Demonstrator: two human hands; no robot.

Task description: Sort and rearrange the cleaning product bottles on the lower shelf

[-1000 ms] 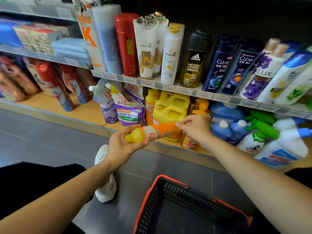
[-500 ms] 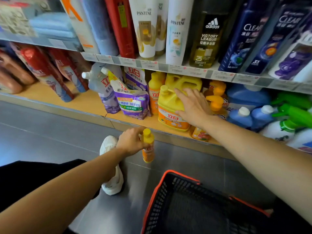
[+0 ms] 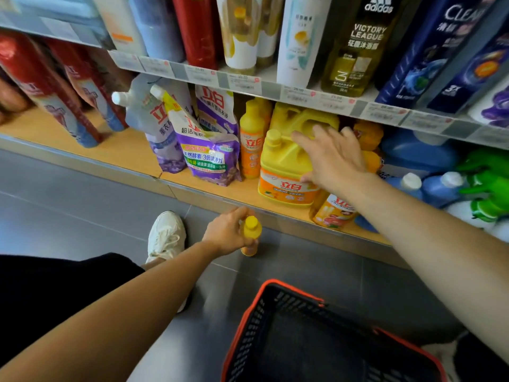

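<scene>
My left hand (image 3: 227, 234) grips a small orange bottle with a yellow cap (image 3: 250, 235), held upright just above the grey floor in front of the lower shelf (image 3: 132, 150). My right hand (image 3: 333, 158) reaches over a large yellow jug (image 3: 283, 172) at the shelf's front, fingers spread and resting on its top and handle. A second yellow jug (image 3: 303, 118) stands behind it. A slim orange bottle (image 3: 251, 139) stands to the jugs' left. Another orange bottle (image 3: 334, 213) lies under my right wrist, partly hidden.
Purple refill pouches (image 3: 209, 153) lean left of the orange bottle. Blue bottles (image 3: 429, 186) and green spray bottles (image 3: 487, 183) fill the right. Shampoo bottles (image 3: 300, 42) line the upper shelf. A black basket with an orange rim (image 3: 275, 307) sits below, and a white shoe (image 3: 166, 235) is on the floor.
My right hand let go of the orange bottle and moved up onto the yellow jug. My left hand turned the bottle upright and lowered it toward the floor. The camera came closer.
</scene>
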